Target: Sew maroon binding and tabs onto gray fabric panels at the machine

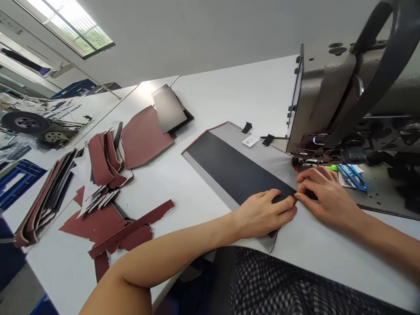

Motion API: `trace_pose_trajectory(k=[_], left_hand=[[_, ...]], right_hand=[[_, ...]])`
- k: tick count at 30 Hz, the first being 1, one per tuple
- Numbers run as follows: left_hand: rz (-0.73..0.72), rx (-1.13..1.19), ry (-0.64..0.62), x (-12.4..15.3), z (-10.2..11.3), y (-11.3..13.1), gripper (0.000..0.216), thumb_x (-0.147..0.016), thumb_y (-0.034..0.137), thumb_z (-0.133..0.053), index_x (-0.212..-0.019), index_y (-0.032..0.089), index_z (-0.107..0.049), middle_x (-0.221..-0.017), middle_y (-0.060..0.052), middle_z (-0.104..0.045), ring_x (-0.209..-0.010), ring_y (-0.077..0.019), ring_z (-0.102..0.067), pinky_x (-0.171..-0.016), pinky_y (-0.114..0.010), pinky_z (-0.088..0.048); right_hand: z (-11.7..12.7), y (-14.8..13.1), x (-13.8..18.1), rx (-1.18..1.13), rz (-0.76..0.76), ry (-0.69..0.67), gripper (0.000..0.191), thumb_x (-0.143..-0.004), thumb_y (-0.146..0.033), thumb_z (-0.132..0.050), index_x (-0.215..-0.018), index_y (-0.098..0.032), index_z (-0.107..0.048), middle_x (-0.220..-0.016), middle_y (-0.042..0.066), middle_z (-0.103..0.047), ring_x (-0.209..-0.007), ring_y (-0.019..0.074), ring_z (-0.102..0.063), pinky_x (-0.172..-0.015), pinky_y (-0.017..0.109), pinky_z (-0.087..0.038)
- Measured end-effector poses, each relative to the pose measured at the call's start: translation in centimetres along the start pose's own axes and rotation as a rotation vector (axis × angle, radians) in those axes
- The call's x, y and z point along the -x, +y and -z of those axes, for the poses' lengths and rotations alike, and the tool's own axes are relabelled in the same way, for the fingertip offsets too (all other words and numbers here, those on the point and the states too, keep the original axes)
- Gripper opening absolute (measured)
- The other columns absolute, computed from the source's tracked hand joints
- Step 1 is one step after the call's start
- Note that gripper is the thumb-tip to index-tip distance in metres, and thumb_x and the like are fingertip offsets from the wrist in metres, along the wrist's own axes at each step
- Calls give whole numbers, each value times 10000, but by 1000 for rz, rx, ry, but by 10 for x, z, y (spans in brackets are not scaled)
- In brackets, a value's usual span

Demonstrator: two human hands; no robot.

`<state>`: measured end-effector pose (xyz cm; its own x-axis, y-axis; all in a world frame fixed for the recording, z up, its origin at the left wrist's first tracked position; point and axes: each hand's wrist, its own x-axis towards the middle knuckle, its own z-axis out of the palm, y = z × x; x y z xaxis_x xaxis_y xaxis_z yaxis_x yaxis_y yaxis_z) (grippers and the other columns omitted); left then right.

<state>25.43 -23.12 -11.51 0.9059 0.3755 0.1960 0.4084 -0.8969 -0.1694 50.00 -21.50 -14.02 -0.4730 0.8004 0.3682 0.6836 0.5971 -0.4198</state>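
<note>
So the black strip (232,168) sits true on the grey cloth (265,159), the left hand (264,214) and right hand (328,194) pinch its end between their fingers

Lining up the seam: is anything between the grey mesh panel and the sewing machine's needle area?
Nothing visible: the grey mesh panel reaches the sewing machine, and the right hand rests on it just short.
</note>
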Motion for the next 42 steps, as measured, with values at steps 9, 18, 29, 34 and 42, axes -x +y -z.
trace_pose_trajectory(k=[9,18,29,34,42], left_hand=[[168,191,88,1,-17,1,439,-1074,538,-420,-1164,213,-700,-1209,-39,-736,-1052,-161,-663,-811,-258,-560],[914,215,110,46,-4,-111,451,-1052,533,-464,-1300,218,-671,-1467,-113,-608,-1425,-308,-497,-1196,-535,-384],[691,322,-96,42,-3,-93,345,-1011,197,-468,-1272,234,-692,-1329,-85,-668,-1245,-256,-594,-1067,-427,-499],[-157,408,-56,-5,-3,-34,389,-1031,130,-446,-1264,309,-700,-1213,-41,-703,-1043,-162,-619,-857,-259,-527],[-211,279,36,-4,-18,-38,299,-1077,243,-458,-1196,313,-723,-1417,-5,-652,-1300,-189,-575,-1052,-336,-483]], right_hand=[[17,17,-3,-56,444,-49,216,-972,-179,-628,-1169,-256,-673,-1198,40,-700,-1226,255,-571,-1033,443,-467],[13,24,-10,-52,562,-60,196,-955,-144,-655,-1119,-245,-687,-1120,21,-732,-1144,235,-623,-966,389,-512],[12,21,-7,-50,523,-52,208,-920,-142,-697,-1102,-243,-691,-1100,16,-731,-1118,230,-628,-973,398,-529],[13,19,-8,-82,465,-59,122,-952,-190,-660,-1048,-254,-701,-1100,19,-727,-1126,239,-621,-969,411,-515],[4,10,-9,57,182,10,229,-1023,-273,-532,-866,-242,-695,-1114,36,-707,-1175,272,-578,-1024,487,-403]])
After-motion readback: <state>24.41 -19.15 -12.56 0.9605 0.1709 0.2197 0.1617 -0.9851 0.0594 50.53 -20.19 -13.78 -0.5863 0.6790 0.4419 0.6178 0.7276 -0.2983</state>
